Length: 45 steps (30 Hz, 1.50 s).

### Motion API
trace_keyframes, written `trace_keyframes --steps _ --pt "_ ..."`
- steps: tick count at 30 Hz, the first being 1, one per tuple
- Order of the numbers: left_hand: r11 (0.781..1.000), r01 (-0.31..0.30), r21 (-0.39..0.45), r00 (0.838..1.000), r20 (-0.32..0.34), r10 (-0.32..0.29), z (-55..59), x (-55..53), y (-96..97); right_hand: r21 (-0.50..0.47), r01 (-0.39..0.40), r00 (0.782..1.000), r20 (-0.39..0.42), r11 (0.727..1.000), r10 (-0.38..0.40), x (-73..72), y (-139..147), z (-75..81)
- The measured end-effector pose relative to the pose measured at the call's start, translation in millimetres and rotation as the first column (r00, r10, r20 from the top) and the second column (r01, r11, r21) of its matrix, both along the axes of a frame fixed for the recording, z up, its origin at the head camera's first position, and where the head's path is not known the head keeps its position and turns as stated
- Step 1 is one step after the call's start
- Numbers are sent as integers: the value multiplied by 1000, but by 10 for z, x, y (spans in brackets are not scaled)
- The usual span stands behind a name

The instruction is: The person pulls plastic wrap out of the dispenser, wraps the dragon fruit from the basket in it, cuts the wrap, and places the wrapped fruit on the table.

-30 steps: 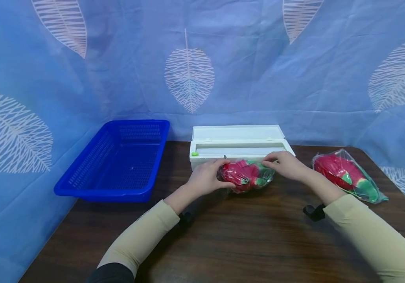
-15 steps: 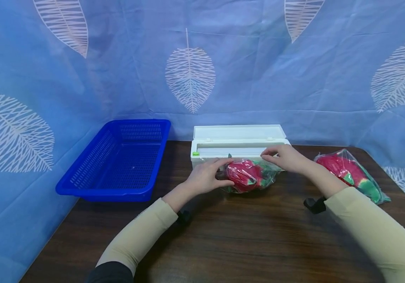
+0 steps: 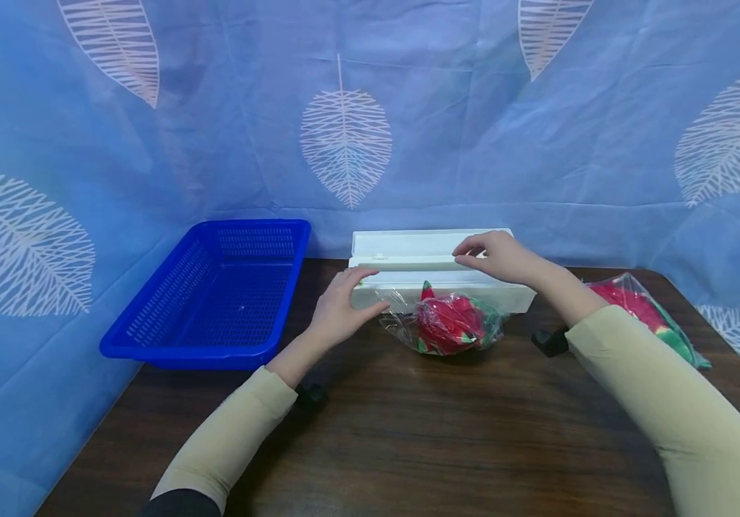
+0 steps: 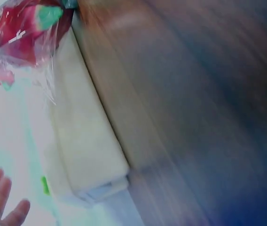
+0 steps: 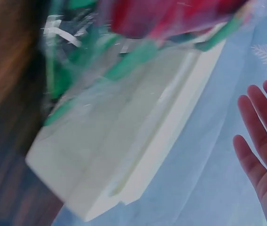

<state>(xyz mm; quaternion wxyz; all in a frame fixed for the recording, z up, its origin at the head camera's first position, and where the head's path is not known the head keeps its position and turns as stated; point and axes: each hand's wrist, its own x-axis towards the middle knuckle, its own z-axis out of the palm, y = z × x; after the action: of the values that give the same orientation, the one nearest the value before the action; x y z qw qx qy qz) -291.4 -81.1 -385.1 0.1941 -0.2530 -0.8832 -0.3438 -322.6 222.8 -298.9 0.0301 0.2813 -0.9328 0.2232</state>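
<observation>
A clear plastic bag with a red and green soft toy-like fruit inside lies against the front of a long white box. The box's hinged lid stands raised at the back. My left hand is at the box's left end, thumb and fingers spread apart, apart from the bag. Over the right part of the lid my right hand hovers, its fingers extended in the right wrist view and nothing held. A small green tab shows on the box in the left wrist view.
To the left stands a blue perforated plastic basket. Another bagged red and green fruit lies at the right, partly behind my right forearm. A brown wooden table carries everything, with a blue leaf-print cloth behind.
Both hands have come off the bagged fruit. My left hand moved left, and my right hand moved up and left to the lid. The bag has settled against the box front.
</observation>
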Motion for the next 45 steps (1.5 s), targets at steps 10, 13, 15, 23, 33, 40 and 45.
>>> trace_keyframes --steps 10,13,15,23,33,40,45 --pt "979 -116 170 978 192 82 -111 -200 -103 38 -52 997 59 998 50 -224 -524 149" --pt "967 -144 211 957 277 82 -162 -275 -115 50 -92 994 66 995 88 -278 -692 196" --pt "961 -151 232 945 320 71 -192 -327 -118 60 -116 991 69 991 112 -306 -789 216" --pt "968 -153 197 926 370 72 -257 -416 -109 87 -271 958 121 959 259 -424 -1110 143" --pt "967 -225 118 911 378 166 -253 -487 -56 166 -343 936 140 925 322 -530 -1334 148" --pt "959 -265 98 905 370 212 -240 -492 -72 207 -360 929 165 910 330 -594 -1402 123" --pt "959 -265 96 911 351 216 -243 -484 -85 215 -369 921 213 904 326 -659 -1401 134"
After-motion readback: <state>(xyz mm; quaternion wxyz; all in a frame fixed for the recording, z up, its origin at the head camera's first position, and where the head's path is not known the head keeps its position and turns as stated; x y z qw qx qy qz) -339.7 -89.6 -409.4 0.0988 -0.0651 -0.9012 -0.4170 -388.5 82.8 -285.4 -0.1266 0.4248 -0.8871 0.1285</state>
